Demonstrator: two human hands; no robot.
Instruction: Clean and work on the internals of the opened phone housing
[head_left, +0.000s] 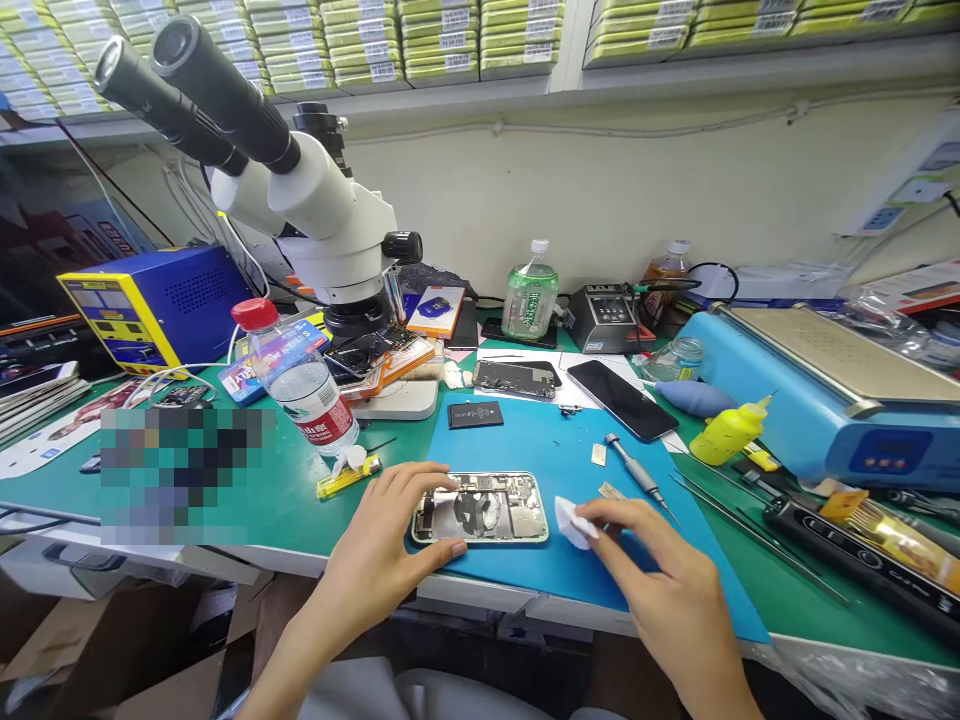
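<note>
An opened phone body (517,510) with its inner parts exposed lies flat on the blue mat (495,572). My left hand (390,530) grips its left end, thumb at the near edge and fingers at the far edge. Just right of the phone, my right hand (664,570) pinches a crumpled white tissue (574,522) between thumb and fingers. Tissue and phone are slightly apart. Behind the phone lies a black battery (475,414). A screwdriver (636,468) rests on the mat beyond my right hand.
A microscope (322,220) and a water bottle (304,385) stand at the left, near a yellow lighter (349,477). Detached screens (516,379) and a dark phone (622,398) lie behind. Rightward are a yellow squeeze bottle (727,433), tweezers (772,545) and a blue heating plate (817,390).
</note>
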